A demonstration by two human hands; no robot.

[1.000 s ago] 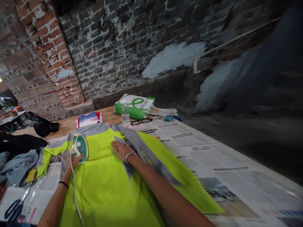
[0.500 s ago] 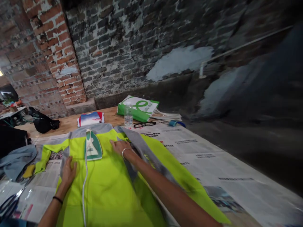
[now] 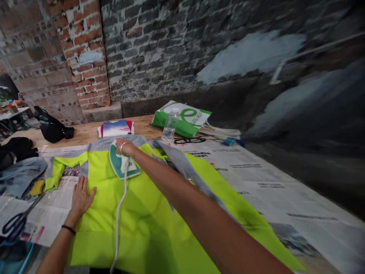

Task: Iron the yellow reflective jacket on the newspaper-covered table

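Note:
A neon yellow and grey jacket [image 3: 137, 220] lies spread over newspaper. Near its upper middle rests a green and white iron [image 3: 116, 166], its pale cord [image 3: 117, 220] trailing down over the cloth towards me. The fingers of my right hand [image 3: 125, 147] are closed round the iron's handle, which they mostly hide. My left hand [image 3: 82, 196] lies flat with fingers stretched on the jacket's left side edge, just below the short yellow and grey sleeve [image 3: 55, 177].
Scissors [image 3: 17, 226], a yellow sponge-like piece [image 3: 37, 188] and blue-grey cloth [image 3: 23, 175] lie left. Along the back are a black bag [image 3: 53, 127], a folded cloth [image 3: 116, 128], a clear bottle [image 3: 170, 127], a green-white bag [image 3: 182, 120] and glasses [image 3: 189, 140]. Newspaper [image 3: 256, 182] covers the right.
My right hand has moved from the jacket onto the iron's handle, and the iron is now turned and slightly further right on the cloth. My left hand has flattened out. The view has shifted.

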